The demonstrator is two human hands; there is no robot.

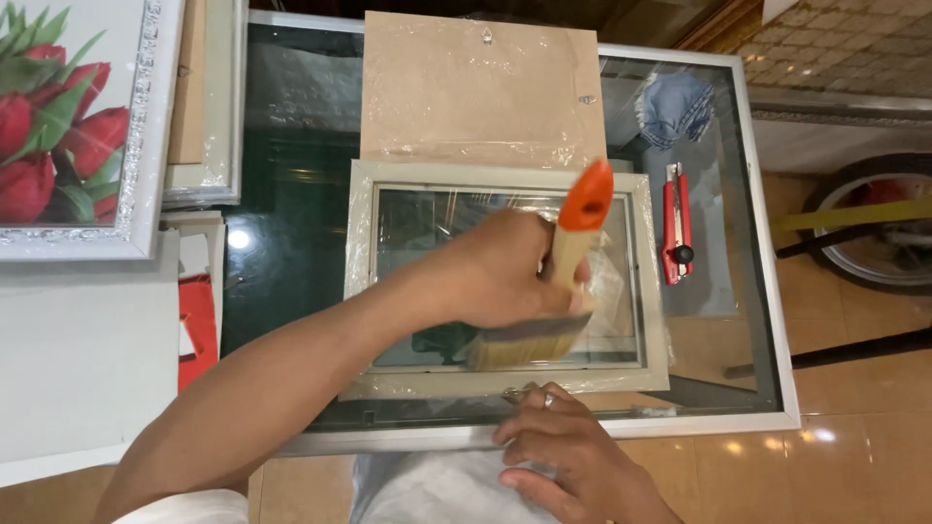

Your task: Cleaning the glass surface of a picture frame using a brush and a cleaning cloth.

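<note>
Gripping a wide brush (544, 320) by its wooden, orange-tipped handle, the left hand (500, 277) lays the bristles on the glass of a pale picture frame (505, 378) lying flat on the glass table (291, 243). At the frame's near edge the right hand (563, 456) rests with loosely curled fingers, holding nothing. A red utility knife (677, 223) lies right of the frame.
</note>
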